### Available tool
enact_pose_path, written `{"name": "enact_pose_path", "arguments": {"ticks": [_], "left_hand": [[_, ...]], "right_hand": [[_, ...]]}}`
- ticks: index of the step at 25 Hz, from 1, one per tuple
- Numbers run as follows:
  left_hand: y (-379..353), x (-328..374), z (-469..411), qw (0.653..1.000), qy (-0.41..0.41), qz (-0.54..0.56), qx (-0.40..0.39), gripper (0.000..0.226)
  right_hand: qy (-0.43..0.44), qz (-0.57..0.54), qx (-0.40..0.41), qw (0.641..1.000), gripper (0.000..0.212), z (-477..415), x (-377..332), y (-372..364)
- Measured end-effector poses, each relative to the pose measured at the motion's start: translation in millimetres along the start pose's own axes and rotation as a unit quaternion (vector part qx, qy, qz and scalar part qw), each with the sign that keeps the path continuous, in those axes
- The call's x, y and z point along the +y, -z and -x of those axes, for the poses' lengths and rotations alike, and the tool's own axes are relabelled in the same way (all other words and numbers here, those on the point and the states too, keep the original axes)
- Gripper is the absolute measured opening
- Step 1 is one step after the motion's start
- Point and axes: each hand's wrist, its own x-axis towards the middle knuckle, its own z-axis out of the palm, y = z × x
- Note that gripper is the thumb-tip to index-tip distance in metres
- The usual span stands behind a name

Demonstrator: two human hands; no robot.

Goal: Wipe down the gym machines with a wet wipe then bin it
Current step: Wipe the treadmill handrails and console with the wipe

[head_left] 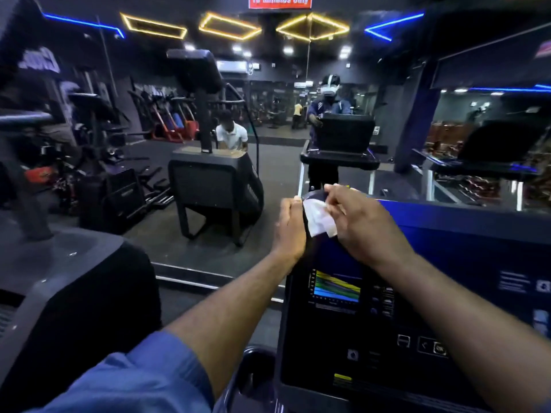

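A white wet wipe (319,218) lies against the top left corner of the treadmill's dark console (343,338). My right hand (362,222) pinches the wipe from the right and holds it on the console's upper edge. My left hand (290,225) grips the console's left edge beside the wipe, its fingers curled round the rim. The console's small display (335,289) glows with coloured bands below my hands, and buttons sit lower down.
A large wall mirror (268,150) stands right ahead, reflecting me, a seated person and other machines. A stair-climber's dark housing (74,281) sits close on the left. A cup holder (256,374) lies at the console's lower left.
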Motion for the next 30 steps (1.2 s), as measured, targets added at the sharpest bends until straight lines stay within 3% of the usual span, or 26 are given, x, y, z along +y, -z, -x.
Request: {"name": "enact_pose_path", "arguments": {"ticks": [5,8,10,12,15,17,19,22,25,28,30], "left_hand": [[-9.3,-9.9,4.3,0.996,-0.058,0.058,0.039,0.055],[-3.5,-8.5,9.8,0.995,-0.08,0.052,0.017,0.063],[-3.4,-8.3,9.0,0.996,-0.09,0.024,0.01,0.054],[-3.4,-7.6,7.6,0.996,-0.086,0.011,0.017,0.042],[-3.8,-8.7,6.8,0.996,-0.072,0.039,0.026,0.036],[-4.6,-9.1,7.4,0.995,-0.063,0.064,0.034,0.038],[-6.5,-10.1,5.7,0.994,-0.058,0.079,0.046,0.037],[-8.5,-18.2,-0.9,0.993,-0.045,0.101,0.051,0.036],[-9.3,-20.1,-3.6,0.992,-0.027,0.111,0.052,0.066],[-7.8,-9.9,3.4,0.996,-0.025,0.078,0.045,0.054],[-6.8,-13.7,2.7,0.997,-0.033,0.059,0.034,0.049]], "right_hand": [[-0.084,-0.029,0.0,0.996,0.003,-38.3,2.9,1.7],[-0.067,-0.057,0.039,0.995,0.016,-32.4,7.0,0.5],[-0.017,-0.075,0.082,0.994,0.018,-30.8,11.0,1.0],[0.083,-0.012,0.101,0.991,0.012,-27.7,17.2,-2.1],[0.207,0.1,0.046,0.972,0.028,-17.7,25.5,-13.1],[0.181,0.132,0.012,0.974,0.049,-8.5,24.6,-21.8],[0.103,0.16,-0.007,0.982,0.058,-3.7,10.3,-30.7],[-0.032,0.172,-0.009,0.985,0.058,-11.3,-28.2,-45.3],[-0.053,0.201,-0.018,0.978,0.049,-18.9,-45.1,-50.8],[-0.059,0.262,-0.023,0.963,0.041,-1.1,-14.5,-25.4],[-0.11,0.304,0.004,0.946,0.041,21.6,18.6,2.0]]}}
